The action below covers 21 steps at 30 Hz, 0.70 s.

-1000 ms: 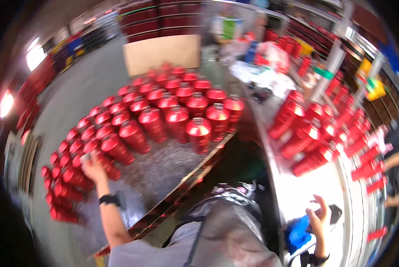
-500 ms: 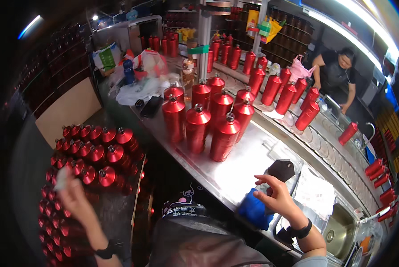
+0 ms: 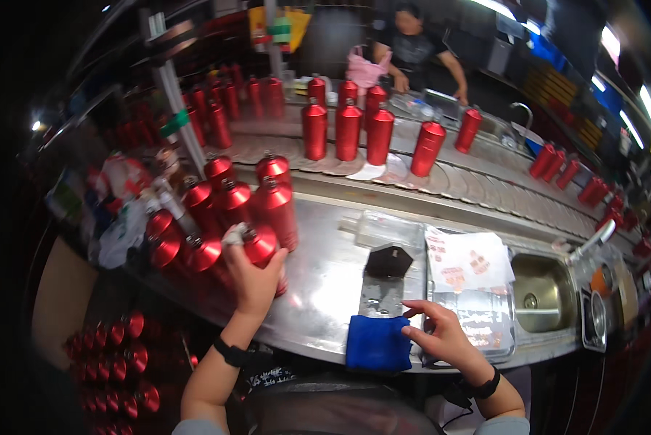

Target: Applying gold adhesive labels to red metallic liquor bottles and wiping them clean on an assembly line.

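My left hand is closed around a shiny red bottle at the front of a group on the metal counter. Something white, perhaps a scrap of cloth or a finger cover, shows at its fingertips. Other red bottles of the same kind stand upright behind and to the left of it. My right hand hovers beside a folded blue cloth at the counter's near edge, thumb and forefinger apart, with nothing visible between them. Beyond the cloth lies a dark six-sided object.
A plate conveyor carrying red bottles runs behind the counter. Printed papers and a sink are to the right. A metal post rises at left. More bottles stand low left. Across the conveyor, a person works.
My left hand has come from above the low bottles at left to a bottle on the counter and closed around it. The view has swung right. My right hand stays near the blue cloth.
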Available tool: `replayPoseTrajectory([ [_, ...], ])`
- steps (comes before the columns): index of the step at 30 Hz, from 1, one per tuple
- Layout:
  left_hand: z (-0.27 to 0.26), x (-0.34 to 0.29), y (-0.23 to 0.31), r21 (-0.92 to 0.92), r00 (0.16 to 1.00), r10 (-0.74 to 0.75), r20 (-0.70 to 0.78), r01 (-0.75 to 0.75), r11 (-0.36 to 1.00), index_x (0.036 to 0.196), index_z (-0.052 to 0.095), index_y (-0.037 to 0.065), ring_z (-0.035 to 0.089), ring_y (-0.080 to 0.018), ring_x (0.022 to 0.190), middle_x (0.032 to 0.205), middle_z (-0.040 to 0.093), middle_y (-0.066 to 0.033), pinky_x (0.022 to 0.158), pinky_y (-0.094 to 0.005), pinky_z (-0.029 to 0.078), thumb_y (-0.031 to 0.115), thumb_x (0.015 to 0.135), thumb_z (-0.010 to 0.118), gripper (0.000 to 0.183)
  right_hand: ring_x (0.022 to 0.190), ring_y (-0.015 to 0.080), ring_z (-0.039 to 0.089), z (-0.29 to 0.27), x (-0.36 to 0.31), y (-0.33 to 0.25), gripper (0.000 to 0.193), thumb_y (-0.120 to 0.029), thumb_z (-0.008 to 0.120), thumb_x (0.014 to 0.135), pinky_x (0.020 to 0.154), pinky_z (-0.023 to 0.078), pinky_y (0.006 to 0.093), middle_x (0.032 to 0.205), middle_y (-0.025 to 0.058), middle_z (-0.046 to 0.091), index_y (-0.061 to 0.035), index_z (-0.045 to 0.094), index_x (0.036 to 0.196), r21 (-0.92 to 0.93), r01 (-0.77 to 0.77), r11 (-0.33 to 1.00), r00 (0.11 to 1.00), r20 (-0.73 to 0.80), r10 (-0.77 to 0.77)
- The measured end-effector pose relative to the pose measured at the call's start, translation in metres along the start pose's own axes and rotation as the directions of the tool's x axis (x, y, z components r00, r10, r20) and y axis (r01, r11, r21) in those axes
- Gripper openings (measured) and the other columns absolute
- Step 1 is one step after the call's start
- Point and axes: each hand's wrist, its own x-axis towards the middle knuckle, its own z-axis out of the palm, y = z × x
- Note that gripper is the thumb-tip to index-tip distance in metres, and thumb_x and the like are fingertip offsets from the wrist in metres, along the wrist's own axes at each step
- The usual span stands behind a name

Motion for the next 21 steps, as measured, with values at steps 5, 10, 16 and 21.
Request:
replayPoseTrajectory([
  [5,-0.004,-0.004,0.003,-0.045,0.999,0.019,0.032,-0.017,0.999,0.13,0.049,-0.001,0.054,-0.0309,0.117,0.123,0.054,-0.0148,0.105,-0.0417,0.041,0.013,0.07,0.084,0.071,0.063,0.0103,0.052,0.004,0.005,0.019,0.048,-0.021,0.075,0.084,0.059,0.047,0.0253,0.1,0.0079,0.07,-0.0083,0.062,0.129,0.043,-0.045,0.998,0.999,0.001,0.045],
  [10,-0.025,-0.009,0.029,-0.226,0.978,0.065,0.199,-0.019,0.974,0.135,0.047,0.0,0.051,-0.024,0.12,0.128,0.051,-0.0113,0.107,-0.0369,0.039,0.01,0.074,0.081,0.071,0.077,0.0193,0.062,0.014,0.02,0.011,0.053,-0.026,0.075,0.085,0.063,0.051,0.0296,0.109,0.0129,0.068,-0.0086,0.059,0.133,0.02,0.043,0.999,0.998,0.055,-0.044],
  [16,-0.003,0.002,0.088,-0.643,0.727,-0.122,0.676,0.662,0.386,0.134,0.046,0.006,0.058,-0.0129,0.107,0.119,0.057,-0.0054,0.096,-0.0303,0.048,0.02,0.088,0.074,0.055,0.103,0.0387,0.064,0.038,0.02,0.016,0.106,-0.037,0.083,0.075,0.075,0.057,0.0397,0.128,0.0224,0.057,-0.0076,0.021,0.156,-0.252,0.454,0.854,0.889,0.189,-0.417],
  [21,0.048,-0.032,0.095,-0.446,0.465,-0.147,0.873,0.883,0.144,0.126,0.042,0.006,0.062,-0.0159,0.101,0.118,0.058,-0.0105,0.09,-0.033,0.054,0.035,0.089,0.076,0.059,0.106,0.0403,0.064,0.051,-0.006,0.023,0.109,-0.035,0.085,0.073,0.079,0.056,0.0425,0.125,0.0254,0.058,0.0024,0.022,0.154,-0.201,0.414,0.888,0.909,0.035,-0.416],
])
